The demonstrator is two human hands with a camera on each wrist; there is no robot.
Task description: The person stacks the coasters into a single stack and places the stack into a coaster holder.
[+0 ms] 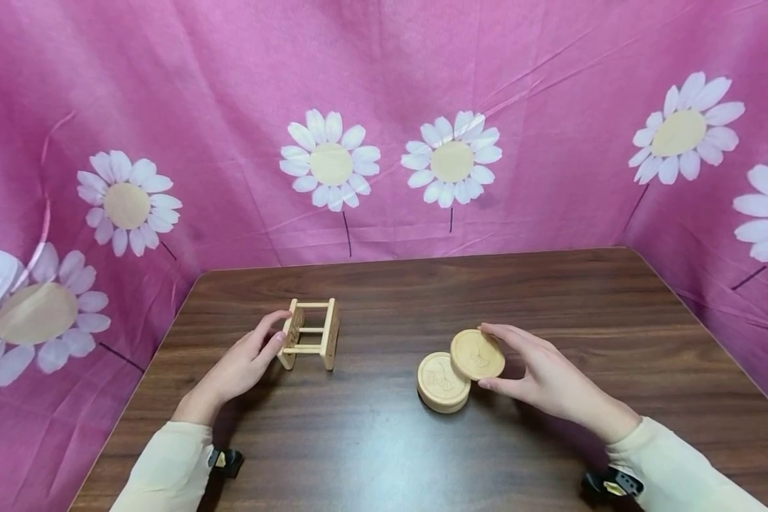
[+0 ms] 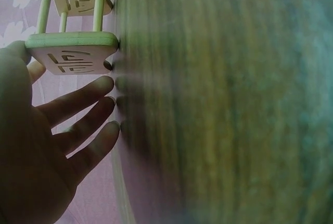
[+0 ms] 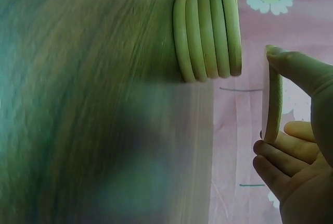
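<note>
On the left, a small wooden coaster holder (image 1: 330, 336) stands on the table, made of two slotted side panels joined by thin rods. My left hand (image 1: 239, 366) is at its left panel, thumb and index finger at the edge; in the left wrist view the other fingers spread loosely below that panel (image 2: 73, 57). My right hand (image 1: 550, 377) pinches a round wooden coaster (image 1: 476, 354) by its rim, between thumb and fingers. Just left of it sits a stack of several matching coasters (image 1: 441, 387). In the right wrist view the held coaster (image 3: 273, 104) is above the stack's top, apart from it.
The dark brown wooden table (image 1: 371, 441) has its far edge against a pink cloth (image 1: 390, 57) with white daisies, which also hangs along the left and right sides. Both sleeved wrists carry small black straps.
</note>
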